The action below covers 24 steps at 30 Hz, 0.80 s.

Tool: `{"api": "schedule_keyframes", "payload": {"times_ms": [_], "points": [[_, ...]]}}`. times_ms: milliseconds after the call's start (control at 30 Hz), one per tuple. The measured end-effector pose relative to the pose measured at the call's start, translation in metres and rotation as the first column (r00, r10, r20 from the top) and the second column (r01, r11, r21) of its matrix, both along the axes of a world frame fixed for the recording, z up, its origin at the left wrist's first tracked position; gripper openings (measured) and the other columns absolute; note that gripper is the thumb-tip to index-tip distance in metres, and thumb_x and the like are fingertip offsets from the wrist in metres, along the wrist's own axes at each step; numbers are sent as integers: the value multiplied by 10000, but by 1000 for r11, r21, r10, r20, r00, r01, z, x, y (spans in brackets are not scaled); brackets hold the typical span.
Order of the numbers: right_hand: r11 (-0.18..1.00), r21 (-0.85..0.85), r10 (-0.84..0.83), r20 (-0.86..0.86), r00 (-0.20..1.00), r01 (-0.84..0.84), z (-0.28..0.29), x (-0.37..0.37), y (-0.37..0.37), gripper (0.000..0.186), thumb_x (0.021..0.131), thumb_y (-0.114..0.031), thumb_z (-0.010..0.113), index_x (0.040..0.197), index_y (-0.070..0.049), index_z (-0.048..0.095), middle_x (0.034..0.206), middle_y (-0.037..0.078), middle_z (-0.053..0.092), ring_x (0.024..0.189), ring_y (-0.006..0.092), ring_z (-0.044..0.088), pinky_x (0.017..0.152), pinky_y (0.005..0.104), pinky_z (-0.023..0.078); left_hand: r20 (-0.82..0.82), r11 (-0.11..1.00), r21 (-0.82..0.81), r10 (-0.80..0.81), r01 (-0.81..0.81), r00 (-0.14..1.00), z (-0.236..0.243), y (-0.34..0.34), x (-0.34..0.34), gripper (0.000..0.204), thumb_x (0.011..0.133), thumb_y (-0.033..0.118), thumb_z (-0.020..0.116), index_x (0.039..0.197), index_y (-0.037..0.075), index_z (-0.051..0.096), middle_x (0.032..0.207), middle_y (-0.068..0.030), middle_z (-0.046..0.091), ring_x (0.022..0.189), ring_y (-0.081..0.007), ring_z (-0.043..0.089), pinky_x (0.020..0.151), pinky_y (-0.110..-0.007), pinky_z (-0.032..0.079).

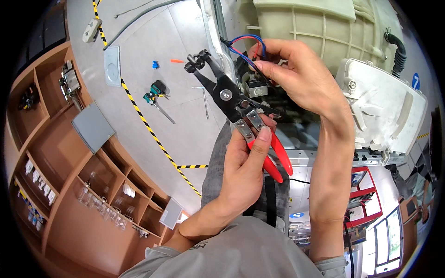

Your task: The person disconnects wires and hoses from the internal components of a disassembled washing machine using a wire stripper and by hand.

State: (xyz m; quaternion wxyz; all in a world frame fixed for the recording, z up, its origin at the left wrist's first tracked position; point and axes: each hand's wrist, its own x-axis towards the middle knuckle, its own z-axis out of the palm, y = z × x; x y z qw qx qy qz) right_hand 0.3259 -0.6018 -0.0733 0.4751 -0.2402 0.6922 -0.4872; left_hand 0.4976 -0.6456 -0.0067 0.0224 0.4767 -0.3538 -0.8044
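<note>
My left hand (245,167) is closed around the red-handled hose clamp pliers (225,99), with their black jaws pointing up and to the left. The jaws are apart and hold nothing. My right hand (303,76) is pinched on the blue and red wires (248,37), which loop over from the machine's metal frame (218,41). Just below those fingertips sits a small metal-cased part (256,88). What lies between the fingertips is partly hidden. Behind my right hand stands the machine's large cream plastic tub (308,23).
A white plastic housing (378,111) and a black corrugated hose (396,53) are on the right. On the floor lie a teal power drill (156,95), a thin metal tool (205,102) and a small blue piece (155,65). Brown shelving (65,153) lines the left.
</note>
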Motion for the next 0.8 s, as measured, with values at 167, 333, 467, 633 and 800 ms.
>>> {"api": "schedule_keyframes", "payload": {"times_ms": [167, 333, 467, 633, 800], "points": [[998, -31, 51, -71, 996, -53, 3, -1, 1, 149, 898, -75, 587, 998, 32, 613, 767, 74, 598, 693, 143, 524, 644, 302, 459, 81, 997, 36, -72, 69, 994, 1, -1, -1, 273, 1007, 177, 533, 1241, 37, 517, 1240, -83, 573, 1149, -174, 541, 1046, -374, 412], [970, 7, 233, -287, 929, -241, 17, -13, -8, 146, 897, -51, 580, 1013, 36, 593, 780, 73, 607, 704, 108, 522, 645, 283, 461, 88, 997, 62, -51, 45, 995, 2, -2, -2, 275, 1008, 180, 532, 1242, 37, 517, 1227, -74, 582, 1140, -173, 550, 1024, -358, 430], [973, 44, 232, -248, 941, -228, 12, -13, -8, 165, 874, -61, 595, 1011, 32, 596, 768, 108, 592, 683, 180, 532, 648, 309, 460, 25, 997, 73, 9, -11, 1000, 4, -3, -3, 285, 1008, 182, 529, 1243, 22, 515, 1209, -81, 585, 1149, -187, 553, 1037, -373, 425], [977, -30, 192, -327, 925, -213, 9, -11, -2, 163, 863, -76, 612, 991, 24, 603, 789, 90, 593, 710, 167, 530, 653, 317, 454, 19, 996, 82, -19, 18, 1000, 2, -6, -2, 285, 1011, 176, 518, 1242, 9, 512, 1218, -95, 579, 1174, -206, 549, 1058, -398, 417], [975, 34, 222, -140, 965, -219, 12, -15, -3, 148, 876, -72, 623, 990, 21, 606, 849, 45, 611, 774, 85, 520, 660, 295, 454, 15, 996, 80, 25, -26, 1000, 1, -4, -4, 271, 1015, 166, 505, 1235, 8, 513, 1221, -102, 574, 1194, -235, 545, 1064, -410, 419]]}}
